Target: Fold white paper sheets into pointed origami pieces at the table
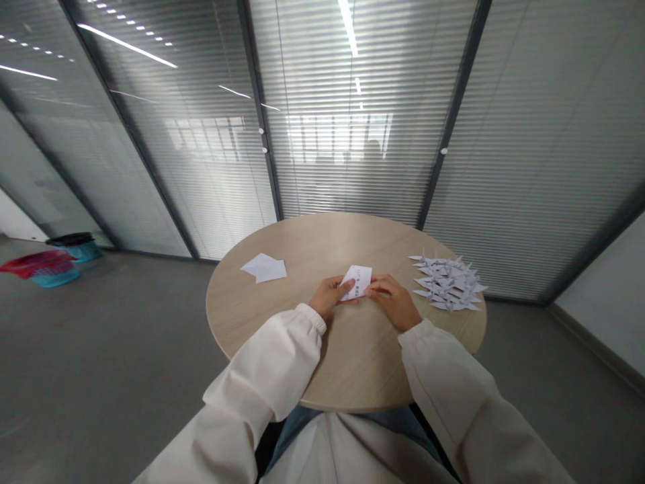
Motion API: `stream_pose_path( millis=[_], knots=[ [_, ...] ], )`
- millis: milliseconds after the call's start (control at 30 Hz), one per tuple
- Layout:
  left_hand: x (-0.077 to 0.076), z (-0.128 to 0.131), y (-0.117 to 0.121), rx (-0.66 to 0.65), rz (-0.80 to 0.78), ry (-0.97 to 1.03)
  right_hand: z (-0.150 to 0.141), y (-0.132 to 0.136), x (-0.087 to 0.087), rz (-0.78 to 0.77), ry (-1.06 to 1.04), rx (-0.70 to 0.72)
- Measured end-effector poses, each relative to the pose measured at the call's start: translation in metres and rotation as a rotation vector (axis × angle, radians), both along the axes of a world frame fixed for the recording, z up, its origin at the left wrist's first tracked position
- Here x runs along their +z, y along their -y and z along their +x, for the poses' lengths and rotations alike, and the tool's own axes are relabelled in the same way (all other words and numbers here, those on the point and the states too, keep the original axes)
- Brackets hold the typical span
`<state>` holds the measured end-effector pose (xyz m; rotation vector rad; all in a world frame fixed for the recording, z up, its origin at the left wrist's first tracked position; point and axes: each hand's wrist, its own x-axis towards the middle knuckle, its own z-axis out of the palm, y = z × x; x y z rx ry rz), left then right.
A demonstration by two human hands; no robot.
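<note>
- The left hand and right hand pinch a small white paper between them, just above the round desk.
- The paper looks light, soft and easily creased; its edges seem the safest hold.
- Paper cranes lie heaped to the right.

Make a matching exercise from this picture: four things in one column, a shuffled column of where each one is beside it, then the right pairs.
Things:
1. Pile of paper cranes
2. Teal basket
3. Printed paper sheet
4. Loose white paper sheets

Places:
A. Between the left hand and right hand
B. On the round wooden table, left of the hands
C. On the floor, left of the table
D. On the table, right of the hands

Pairs: 1-D, 2-C, 3-A, 4-B
</note>
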<state>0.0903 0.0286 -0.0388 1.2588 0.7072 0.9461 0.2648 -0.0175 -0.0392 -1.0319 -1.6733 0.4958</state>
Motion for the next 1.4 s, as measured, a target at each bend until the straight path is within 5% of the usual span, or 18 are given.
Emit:
stream_pose_path(
  millis=[567, 933, 1400],
  knots=[
    [0.005, 0.004, 0.01, -0.214, -0.008, -0.114, 0.0, -0.002, -0.004, -0.07, -0.003, -0.17],
    [0.006, 0.003, 0.011, -0.166, 0.039, -0.116, -0.002, -0.002, -0.004, -0.149, -0.246, 0.015],
    [0.005, 0.003, 0.011, -0.174, 0.073, -0.14, 0.0, -0.001, -0.002, -0.198, -0.281, 0.047]
  ],
)
